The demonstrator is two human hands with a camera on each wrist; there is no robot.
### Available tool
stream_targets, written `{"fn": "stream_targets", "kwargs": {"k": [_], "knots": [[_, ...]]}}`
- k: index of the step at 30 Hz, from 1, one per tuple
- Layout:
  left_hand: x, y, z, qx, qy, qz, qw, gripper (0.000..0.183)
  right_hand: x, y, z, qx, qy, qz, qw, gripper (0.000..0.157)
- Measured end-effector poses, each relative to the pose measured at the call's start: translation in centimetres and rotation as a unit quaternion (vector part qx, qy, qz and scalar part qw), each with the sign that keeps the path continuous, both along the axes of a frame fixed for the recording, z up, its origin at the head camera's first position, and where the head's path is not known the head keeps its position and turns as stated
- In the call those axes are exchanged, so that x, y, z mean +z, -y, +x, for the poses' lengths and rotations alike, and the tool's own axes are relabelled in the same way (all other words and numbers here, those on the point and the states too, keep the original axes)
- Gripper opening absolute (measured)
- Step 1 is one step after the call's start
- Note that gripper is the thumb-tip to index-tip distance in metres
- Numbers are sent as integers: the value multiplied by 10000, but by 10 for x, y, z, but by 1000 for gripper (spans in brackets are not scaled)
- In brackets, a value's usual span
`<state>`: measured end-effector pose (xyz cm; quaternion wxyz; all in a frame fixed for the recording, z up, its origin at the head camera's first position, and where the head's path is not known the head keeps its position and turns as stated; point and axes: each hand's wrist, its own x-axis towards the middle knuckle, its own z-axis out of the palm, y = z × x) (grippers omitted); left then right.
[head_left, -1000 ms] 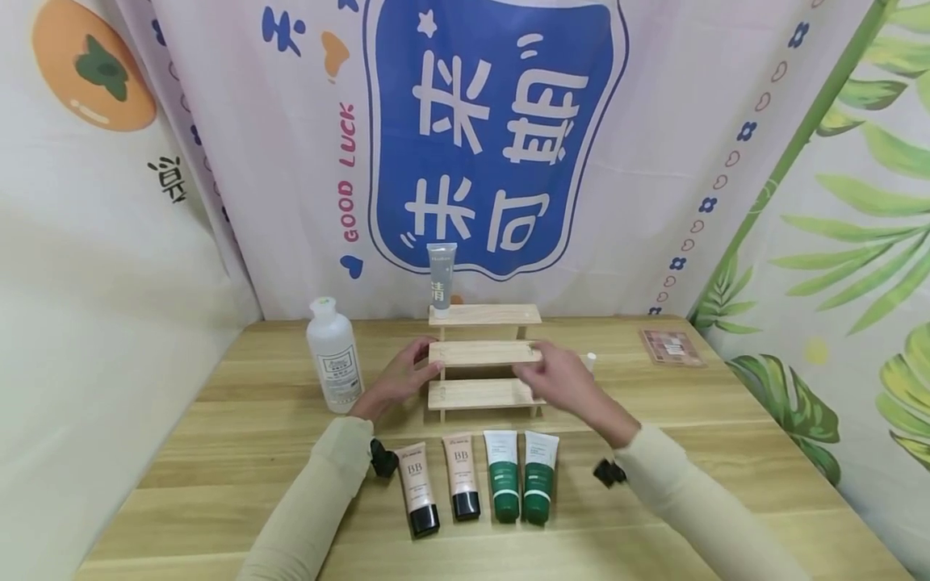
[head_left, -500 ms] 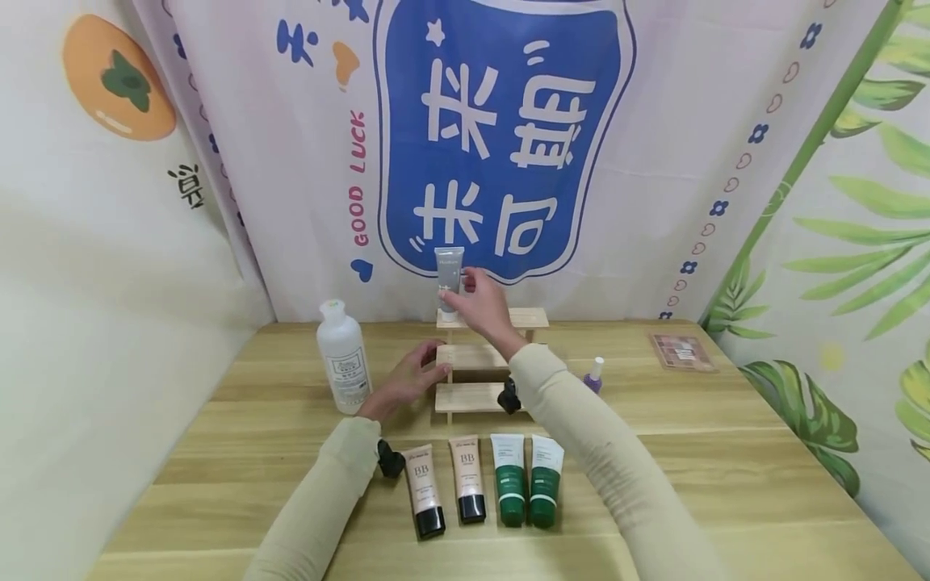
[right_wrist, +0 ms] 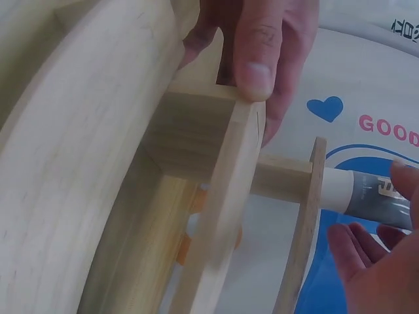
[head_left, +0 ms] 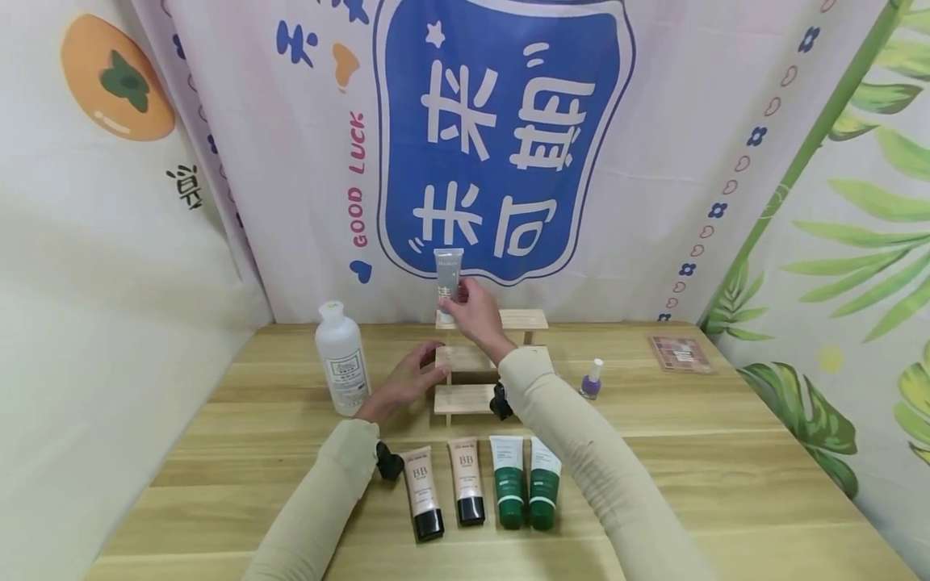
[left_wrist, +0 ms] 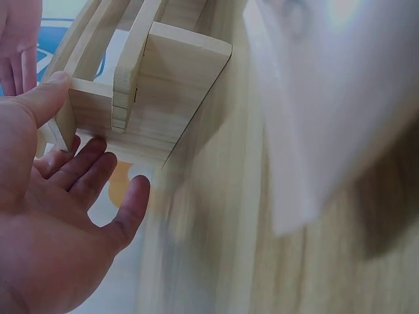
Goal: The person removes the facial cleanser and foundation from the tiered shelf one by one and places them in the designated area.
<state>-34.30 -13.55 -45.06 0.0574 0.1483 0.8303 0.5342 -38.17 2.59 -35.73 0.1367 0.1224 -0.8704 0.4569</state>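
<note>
A three-tier wooden display rack stands toward the back of the table. My left hand holds its left side. In the left wrist view the thumb rests on the end of a board, with some fingers behind the wood. On the top tier's left end a grey squeeze tube stands upright on its white cap. My right hand pinches this tube between thumb and fingers. The right forearm hides part of the lower tiers.
In front of the rack lie two beige BB cream tubes and two green-and-white tubes. A white bottle stands left, beside the left hand. Purple nail polish and a makeup palette are on the right.
My right hand has left the middle tier's right end and taken hold of the grey tube on the top tier. The left hand stays on the rack.
</note>
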Motion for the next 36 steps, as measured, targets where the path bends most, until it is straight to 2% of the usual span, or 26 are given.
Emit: {"fn": "stream_targets", "kwargs": {"k": [6,9,13,17,20,22,26,28,32,36], "knots": [[0,0,-1,-51,-107,-85,9999,68,5,6,-2,-89,180,230,9995,55],[0,1,0,-89,-168,-93,9998,69,6,9,-4,-163,95,310,9993,50],[-1,0,0,-65,-210,-93,9997,67,7,8,-3,-204,-106,129,9997,43],[-1,-1,0,-35,-200,-104,9997,63,18,-7,8,-51,-320,-104,9994,39],[-1,-2,0,7,-172,-49,9998,57,31,-31,27,253,-359,-102,9990,42],[-1,-2,-1,50,-156,-4,9999,52,36,-51,45,502,-293,-114,9982,51],[-1,-3,-1,79,-194,-16,9998,48,33,-97,88,892,51,-29,9960,88],[0,-3,-1,43,-195,-11,9998,49,26,-119,111,966,283,239,9946,104],[-1,-2,0,85,-92,-8,9999,51,5,-157,152,932,942,984,9863,106],[-1,-3,-1,100,-68,-73,9999,52,-21,-179,178,604,1662,1336,9751,96]]}}
